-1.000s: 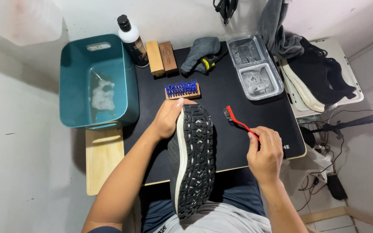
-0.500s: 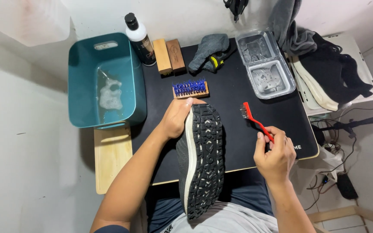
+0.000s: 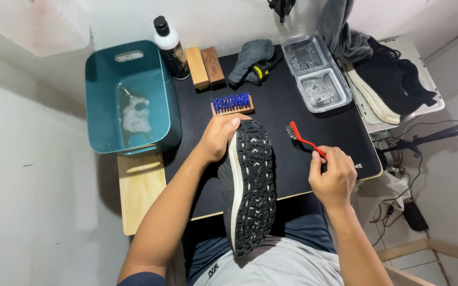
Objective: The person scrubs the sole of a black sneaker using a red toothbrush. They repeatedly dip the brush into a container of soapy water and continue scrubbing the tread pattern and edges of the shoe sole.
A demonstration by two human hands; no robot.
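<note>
A dark sneaker (image 3: 250, 190) lies sole up along the middle of the black mat (image 3: 282, 114), its heel over my lap. My left hand (image 3: 219, 137) grips its toe end. My right hand (image 3: 334, 175) holds a small red-handled brush (image 3: 304, 139) to the right of the shoe, bristle end pointing up-left and clear of the sole. A wooden brush with blue bristles (image 3: 232, 103) lies just beyond the toe.
A teal tub (image 3: 128, 98) with foamy water stands at the left, a wooden board (image 3: 140, 188) below it. A black-capped bottle (image 3: 169, 47), two wooden blocks (image 3: 205, 67), a grey cloth (image 3: 253, 61) and a clear plastic tray (image 3: 316, 74) line the back. Insoles and dark clothing lie at the right.
My right hand with the red brush has shifted slightly right, away from the sole. My left hand stays on the shoe's toe. The view has shifted a little.
</note>
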